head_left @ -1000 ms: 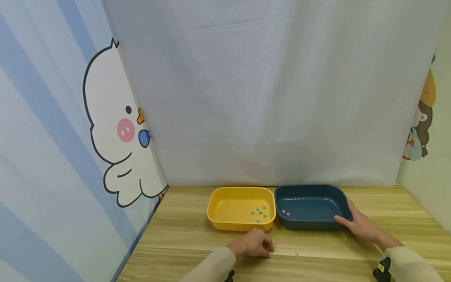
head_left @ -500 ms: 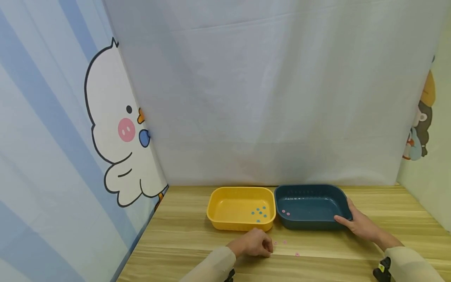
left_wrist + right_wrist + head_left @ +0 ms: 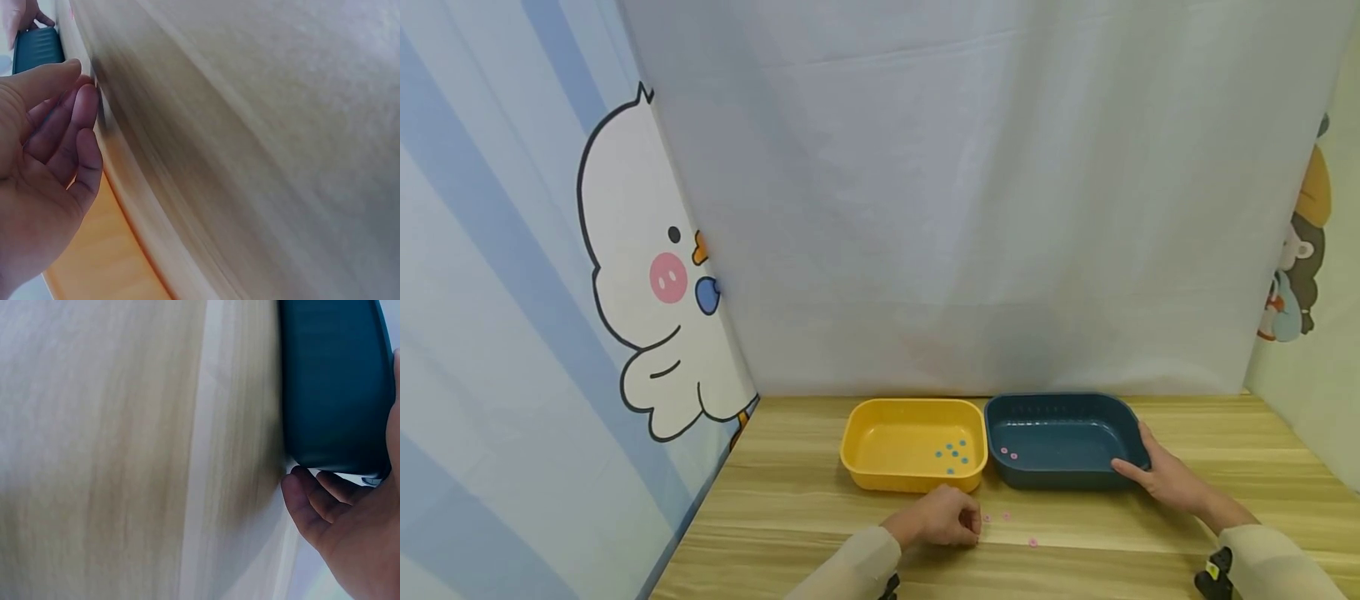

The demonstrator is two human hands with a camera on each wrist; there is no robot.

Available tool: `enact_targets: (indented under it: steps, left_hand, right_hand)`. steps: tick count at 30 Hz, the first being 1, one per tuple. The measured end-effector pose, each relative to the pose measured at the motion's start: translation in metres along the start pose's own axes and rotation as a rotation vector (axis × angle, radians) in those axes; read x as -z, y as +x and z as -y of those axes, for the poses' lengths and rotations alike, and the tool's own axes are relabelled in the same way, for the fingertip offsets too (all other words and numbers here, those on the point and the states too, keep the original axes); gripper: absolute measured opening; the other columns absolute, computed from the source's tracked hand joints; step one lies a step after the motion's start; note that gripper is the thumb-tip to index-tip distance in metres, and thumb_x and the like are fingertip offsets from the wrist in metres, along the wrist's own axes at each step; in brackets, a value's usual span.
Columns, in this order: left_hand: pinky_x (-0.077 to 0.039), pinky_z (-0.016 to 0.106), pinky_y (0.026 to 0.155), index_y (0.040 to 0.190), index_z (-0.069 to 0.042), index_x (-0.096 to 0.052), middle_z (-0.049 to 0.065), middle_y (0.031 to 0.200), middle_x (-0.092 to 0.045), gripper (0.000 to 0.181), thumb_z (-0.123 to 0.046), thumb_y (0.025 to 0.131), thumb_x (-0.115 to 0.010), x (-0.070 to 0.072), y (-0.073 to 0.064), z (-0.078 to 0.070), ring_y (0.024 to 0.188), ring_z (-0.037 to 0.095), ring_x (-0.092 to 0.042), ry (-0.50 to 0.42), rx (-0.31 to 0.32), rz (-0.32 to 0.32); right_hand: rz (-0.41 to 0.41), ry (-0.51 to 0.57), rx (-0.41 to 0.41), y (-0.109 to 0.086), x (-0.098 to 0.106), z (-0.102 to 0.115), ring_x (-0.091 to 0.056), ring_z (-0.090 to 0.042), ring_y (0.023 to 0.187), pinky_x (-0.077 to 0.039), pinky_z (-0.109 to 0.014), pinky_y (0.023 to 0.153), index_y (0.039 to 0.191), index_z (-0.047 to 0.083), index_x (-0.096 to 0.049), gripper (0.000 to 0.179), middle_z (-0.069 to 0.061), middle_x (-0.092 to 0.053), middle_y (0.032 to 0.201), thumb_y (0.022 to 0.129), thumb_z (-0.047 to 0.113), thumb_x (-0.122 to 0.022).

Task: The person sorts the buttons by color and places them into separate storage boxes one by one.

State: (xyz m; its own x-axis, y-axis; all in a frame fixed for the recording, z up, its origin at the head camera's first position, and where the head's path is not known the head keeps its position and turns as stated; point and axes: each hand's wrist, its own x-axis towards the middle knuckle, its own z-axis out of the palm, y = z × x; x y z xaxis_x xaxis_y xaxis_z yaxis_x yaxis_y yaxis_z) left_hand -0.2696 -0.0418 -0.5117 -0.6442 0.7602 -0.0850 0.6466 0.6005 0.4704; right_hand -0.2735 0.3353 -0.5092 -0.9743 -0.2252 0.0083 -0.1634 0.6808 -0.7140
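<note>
My left hand rests low over the table just in front of the yellow plastic basin, fingers curled and thumb near the index fingertip. I cannot tell whether a small piece sits between them. Right of its fingertips lie a few small pink button-like discs. My right hand holds the right end of the dark blue plastic basin, thumb at the front rim and fingers along the end wall. In the right wrist view, fingertips touch the basin's end.
Several blue discs lie in the yellow basin's right side. Two pink discs lie in the blue basin's left front corner. Both basins stand side by side on the wood-grain table, before a pale curtain.
</note>
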Motion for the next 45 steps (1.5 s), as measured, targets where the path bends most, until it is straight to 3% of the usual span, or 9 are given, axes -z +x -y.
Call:
enact_targets:
  steps: [5,13,20,25,33,41,45]
  left_hand:
    - [-0.043,0.012,0.054,0.075,-0.015,-0.063,-0.014,0.064,-0.055,0.014,-0.011,0.082,-0.073,0.003,-0.001,0.0,0.053,-0.004,-0.05,-0.075,0.029,0.001]
    - [-0.045,0.013,0.065,0.085,-0.011,-0.066,-0.013,0.076,-0.06,0.005,-0.006,0.085,-0.069,0.012,-0.003,-0.003,0.068,-0.004,-0.053,-0.171,0.034,-0.015]
    - [-0.046,0.013,0.065,0.085,-0.011,-0.068,-0.014,0.076,-0.061,0.004,-0.009,0.088,-0.068,0.024,-0.003,-0.007,0.069,-0.005,-0.054,-0.19,-0.004,-0.036]
    - [-0.047,0.015,0.062,0.085,-0.01,-0.069,-0.013,0.075,-0.061,0.004,-0.013,0.088,-0.068,0.032,-0.003,-0.01,0.067,-0.003,-0.055,-0.254,-0.002,-0.057]
    - [-0.046,0.013,0.065,0.088,-0.012,-0.07,-0.014,0.076,-0.062,0.004,-0.015,0.089,-0.067,0.044,0.001,-0.012,0.068,-0.005,-0.054,-0.173,-0.032,-0.132]
    - [-0.046,0.017,0.063,0.09,-0.011,-0.069,-0.012,0.076,-0.062,0.004,-0.014,0.089,-0.068,0.05,0.015,-0.015,0.068,0.002,-0.052,-0.312,0.07,-0.193]
    - [-0.046,0.017,0.067,0.089,-0.011,-0.07,-0.012,0.078,-0.062,0.004,-0.015,0.089,-0.067,0.051,0.022,-0.017,0.069,0.002,-0.053,-0.33,0.081,-0.243]
  right_hand:
    - [0.006,0.004,-0.006,-0.001,0.0,0.001,-0.007,-0.064,0.124,-0.015,-0.071,0.095,0.141,-0.01,0.02,0.098,-0.046,0.006,0.141,0.096,0.034,-0.054]
    - [0.006,0.017,-0.006,-0.001,0.0,0.0,-0.005,-0.064,0.125,-0.014,-0.072,0.094,0.141,-0.01,0.022,0.099,-0.046,0.008,0.141,0.096,0.034,-0.055]
    - [0.011,0.016,-0.017,-0.001,0.0,0.0,-0.005,-0.064,0.125,-0.014,-0.072,0.094,0.141,-0.01,0.022,0.099,-0.046,0.008,0.14,0.096,0.035,-0.055]
    - [0.014,0.028,-0.022,-0.002,0.0,0.0,-0.004,-0.064,0.125,-0.013,-0.072,0.095,0.141,-0.009,0.022,0.099,-0.046,0.008,0.141,0.096,0.034,-0.055]
    - [0.002,0.027,-0.013,-0.002,-0.001,0.0,-0.005,-0.064,0.125,-0.013,-0.072,0.095,0.141,-0.01,0.02,0.098,-0.046,0.007,0.141,0.096,0.034,-0.055]
    - [0.009,0.03,-0.021,-0.003,0.0,0.003,-0.004,-0.063,0.126,-0.012,-0.072,0.095,0.141,-0.01,0.02,0.099,-0.045,0.008,0.141,0.096,0.034,-0.055]
    - [0.013,0.025,-0.023,-0.002,0.0,0.004,-0.004,-0.063,0.126,-0.012,-0.072,0.095,0.141,-0.011,0.02,0.098,-0.045,0.008,0.141,0.096,0.035,-0.055]
